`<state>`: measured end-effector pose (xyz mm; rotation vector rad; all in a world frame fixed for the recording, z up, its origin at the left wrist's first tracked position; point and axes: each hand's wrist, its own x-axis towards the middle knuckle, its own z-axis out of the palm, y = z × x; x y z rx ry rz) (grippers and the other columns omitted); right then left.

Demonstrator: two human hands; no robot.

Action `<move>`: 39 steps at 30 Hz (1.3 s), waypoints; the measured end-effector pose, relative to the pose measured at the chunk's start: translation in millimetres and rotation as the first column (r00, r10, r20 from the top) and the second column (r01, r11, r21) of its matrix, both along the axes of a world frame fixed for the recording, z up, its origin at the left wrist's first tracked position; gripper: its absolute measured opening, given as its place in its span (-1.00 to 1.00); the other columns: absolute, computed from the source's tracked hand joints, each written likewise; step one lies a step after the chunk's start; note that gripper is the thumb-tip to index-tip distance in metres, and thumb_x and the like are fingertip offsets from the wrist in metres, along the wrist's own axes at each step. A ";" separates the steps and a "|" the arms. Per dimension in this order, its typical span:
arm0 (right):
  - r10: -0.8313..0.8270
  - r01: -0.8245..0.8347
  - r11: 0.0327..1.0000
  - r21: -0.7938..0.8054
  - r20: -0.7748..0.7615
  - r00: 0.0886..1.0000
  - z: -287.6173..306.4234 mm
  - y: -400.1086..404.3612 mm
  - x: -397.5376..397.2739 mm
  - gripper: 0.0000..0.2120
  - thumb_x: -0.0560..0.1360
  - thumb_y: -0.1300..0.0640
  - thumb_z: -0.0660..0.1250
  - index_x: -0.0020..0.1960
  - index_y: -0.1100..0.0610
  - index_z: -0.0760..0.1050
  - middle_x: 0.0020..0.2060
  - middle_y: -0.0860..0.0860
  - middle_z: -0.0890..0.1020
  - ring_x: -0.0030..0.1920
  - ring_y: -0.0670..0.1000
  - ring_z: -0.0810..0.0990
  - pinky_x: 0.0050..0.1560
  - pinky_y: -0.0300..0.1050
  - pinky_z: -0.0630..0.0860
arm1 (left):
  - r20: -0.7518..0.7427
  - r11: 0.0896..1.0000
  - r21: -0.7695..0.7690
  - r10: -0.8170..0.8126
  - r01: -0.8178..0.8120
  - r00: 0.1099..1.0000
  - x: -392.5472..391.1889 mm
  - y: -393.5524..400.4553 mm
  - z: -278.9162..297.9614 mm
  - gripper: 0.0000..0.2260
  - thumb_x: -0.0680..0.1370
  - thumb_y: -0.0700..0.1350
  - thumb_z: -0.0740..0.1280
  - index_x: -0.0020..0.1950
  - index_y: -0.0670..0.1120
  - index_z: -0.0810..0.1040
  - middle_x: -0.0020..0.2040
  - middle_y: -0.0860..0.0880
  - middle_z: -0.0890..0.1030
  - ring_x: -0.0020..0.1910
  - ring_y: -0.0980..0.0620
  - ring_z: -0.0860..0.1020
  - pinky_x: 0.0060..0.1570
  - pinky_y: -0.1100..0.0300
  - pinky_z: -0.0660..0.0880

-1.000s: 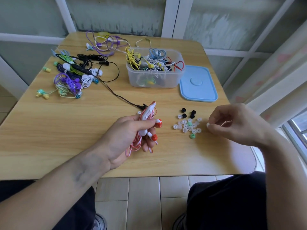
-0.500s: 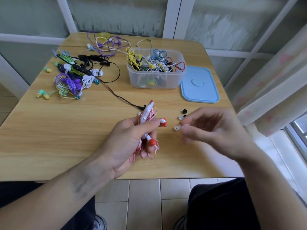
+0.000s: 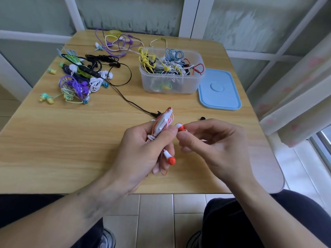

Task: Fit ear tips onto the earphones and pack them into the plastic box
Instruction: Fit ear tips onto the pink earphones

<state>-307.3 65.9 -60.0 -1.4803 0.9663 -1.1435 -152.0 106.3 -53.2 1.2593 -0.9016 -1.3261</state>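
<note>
While both forearms reach in from the bottom edge over the near side of the tabletop (image 3: 53, 140), the hands meet at centre, just above the wood. Left hand (image 3: 143, 149) is curled round a coiled red-and-white earphone set (image 3: 162, 122): cable bundle and white remote stick up out of the fist, thumb lies across the top, one orange earbud (image 3: 171, 160) hangs out below the fingers. Right hand (image 3: 215, 142) comes in from the right, knuckles up, thumb and index fingertip pinched against the second orange earbud (image 3: 180, 127), which sits right at the left thumb tip. An ear tip may be in that pinch, but the fingers hide it, can't confirm.

A black ear tip (image 3: 202, 118) lies on the wood just behind the right hand; anything else loose there is covered by the hand.

Clear plastic box (image 3: 172, 85) stands at far centre, lid off, holding bundled earphones in yellow, blue, white and red. Blue lid (image 3: 219, 90) lies flat just right of it, touching or nearly so. Far left, well apart from the hands: a heap of unsorted earphones (image 3: 78, 81), purple, green, white, black. One black cable (image 3: 125, 97) trails from that heap toward the left hand, its plug ending just behind the fist.
</note>
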 end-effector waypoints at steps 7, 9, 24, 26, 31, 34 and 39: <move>0.019 -0.019 0.998 -0.055 -0.006 1.000 0.8 3.5 0.1 -0.82 0.26 0.21 0.58 -0.15 0.16 0.69 -0.30 0.02 0.73 -0.30 0.01 0.70 -0.22 -0.08 0.64 | 0.027 0.992 -0.102 -0.072 0.074 0.997 3.6 -0.7 0.7 -0.79 0.54 -0.06 0.33 -0.16 -0.20 0.55 -0.47 -0.17 0.52 -0.63 -0.01 0.42 -0.65 0.32 0.26; 0.052 -0.051 0.998 -0.040 0.029 0.998 0.8 3.4 -0.8 -0.78 0.27 0.21 0.56 -0.09 0.14 0.69 -0.24 0.05 0.73 -0.24 0.04 0.72 -0.15 -0.02 0.66 | 0.014 0.993 -0.112 -0.037 0.038 0.999 4.4 -0.7 0.4 -0.81 0.52 -0.04 0.34 -0.18 -0.15 0.57 -0.47 -0.17 0.50 -0.63 -0.01 0.41 -0.65 0.32 0.24; 0.086 -0.089 0.986 -0.139 -0.025 0.996 -2.3 -1.0 -3.0 -0.89 0.33 0.22 0.55 -0.16 0.17 0.68 -0.23 0.06 0.74 -0.25 0.07 0.70 -0.18 -0.05 0.62 | 0.005 0.995 -0.071 -0.073 0.073 0.997 7.2 0.2 4.3 -0.76 0.49 -0.02 0.35 -0.37 -0.02 0.54 -0.49 -0.12 0.48 -0.59 -0.05 0.36 -0.61 0.35 0.20; 0.105 -0.105 0.992 -0.072 -0.006 0.994 0.3 -1.5 -4.0 -0.89 0.31 0.24 0.54 -0.17 0.20 0.67 -0.26 0.06 0.74 -0.29 0.06 0.70 -0.20 -0.10 0.62 | 0.019 0.992 -0.075 -0.104 0.106 0.994 7.8 -0.7 4.9 -0.79 0.48 -0.01 0.35 -0.34 -0.02 0.54 -0.50 -0.12 0.46 -0.58 -0.05 0.35 -0.55 0.22 0.28; 0.137 -0.137 0.990 0.010 0.036 0.990 0.5 -0.7 -5.2 -0.87 0.28 0.20 0.53 -0.19 0.22 0.68 -0.28 0.11 0.73 -0.30 0.19 0.71 -0.20 -0.02 0.66 | 0.059 0.984 -0.107 -0.137 0.142 0.989 7.6 -0.3 7.4 -0.83 0.48 -0.04 0.34 -0.23 -0.11 0.52 -0.51 -0.12 0.40 -0.64 0.01 0.34 -0.45 -0.28 0.39; 0.135 -0.139 0.988 0.062 0.075 0.988 1.0 1.3 -4.5 -0.83 0.25 0.19 0.52 -0.20 0.26 0.67 -0.30 0.17 0.72 -0.30 0.20 0.71 -0.24 -0.03 0.66 | 0.089 0.974 -0.147 -0.159 0.171 0.983 7.0 0.6 6.2 -0.87 0.50 -0.06 0.32 -0.25 -0.03 0.54 -0.52 -0.10 0.37 -0.64 0.06 0.32 -0.53 0.04 0.31; 0.126 -0.155 0.974 0.166 0.174 0.977 -0.2 1.1 -3.3 -0.81 0.25 0.19 0.49 -0.21 0.30 0.66 -0.33 0.16 0.71 -0.31 0.10 0.73 -0.32 -0.12 0.64 | 0.133 0.948 -0.180 -0.242 0.264 0.961 4.2 3.7 3.6 -0.74 0.56 -0.10 0.32 -0.30 0.16 0.59 -0.54 0.01 0.35 -0.60 0.12 0.26 -0.45 0.14 0.36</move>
